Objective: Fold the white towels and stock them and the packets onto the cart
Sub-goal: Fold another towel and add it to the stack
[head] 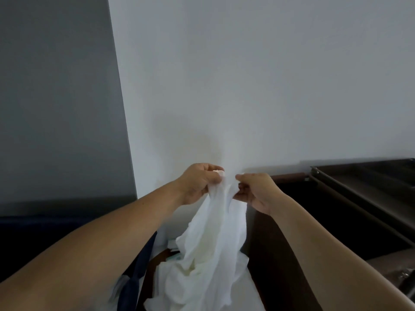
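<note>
Both hands (226, 187) pinch one, seemingly single, towel (211, 250).

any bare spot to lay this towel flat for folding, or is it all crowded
The only bare surface showing is the dark shelf at the right, bordered by the white wall and the metal rail. Below the left hand and right hand, the hanging white towel and a dark strap crowd the space.

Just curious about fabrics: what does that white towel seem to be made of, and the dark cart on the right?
White towel: thin, soft woven cloth, likely cotton; it drapes and crumples limply, matte. Cart: looks like dark brown metal or laminate, with a slight sheen; hard to say which.
</note>
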